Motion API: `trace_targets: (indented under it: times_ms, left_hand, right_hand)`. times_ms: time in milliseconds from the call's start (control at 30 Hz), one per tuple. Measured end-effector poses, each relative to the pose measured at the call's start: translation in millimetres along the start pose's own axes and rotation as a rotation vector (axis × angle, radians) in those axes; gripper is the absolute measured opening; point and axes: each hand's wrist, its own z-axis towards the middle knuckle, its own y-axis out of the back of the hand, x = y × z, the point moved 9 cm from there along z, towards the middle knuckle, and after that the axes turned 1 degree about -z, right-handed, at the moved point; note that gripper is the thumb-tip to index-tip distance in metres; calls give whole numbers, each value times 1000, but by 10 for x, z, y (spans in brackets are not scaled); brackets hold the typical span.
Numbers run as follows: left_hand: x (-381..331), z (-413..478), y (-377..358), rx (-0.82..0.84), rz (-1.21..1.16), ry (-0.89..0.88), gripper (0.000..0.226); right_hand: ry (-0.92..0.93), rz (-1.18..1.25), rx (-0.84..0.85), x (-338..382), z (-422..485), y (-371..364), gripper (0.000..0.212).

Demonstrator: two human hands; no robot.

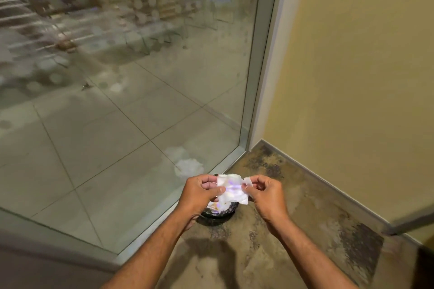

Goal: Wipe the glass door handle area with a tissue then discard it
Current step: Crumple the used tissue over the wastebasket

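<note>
A crumpled white tissue (pixel 232 188) is stretched between both hands at the lower middle of the view. My left hand (pixel 200 191) pinches its left edge and my right hand (pixel 266 195) pinches its right edge. Directly below the tissue sits a small dark bin (pixel 217 213) on the floor, partly hidden by my hands, with white scraps inside. The glass panel (pixel 141 77) fills the left and centre. No door handle is in view.
A metal frame post (pixel 260 77) edges the glass on the right. A yellow wall (pixel 352 77) with a grey skirting stands to the right. The mottled brown floor (pixel 305 230) spreads around the bin. A dark bar (pixel 408 222) juts in at the right edge.
</note>
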Motion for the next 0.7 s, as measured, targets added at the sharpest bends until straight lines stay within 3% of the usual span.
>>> trace_targets:
  times_ms: [500,700]
  left_hand:
    - [1376,868,120,-157,-41,133,9]
    - [1685,1087,177,-253,-79,148,14]
  right_hand:
    - [-212,-6,-81,-1431,743,-465,22]
    - [-160,-109,-110,-1688,938,-672,25]
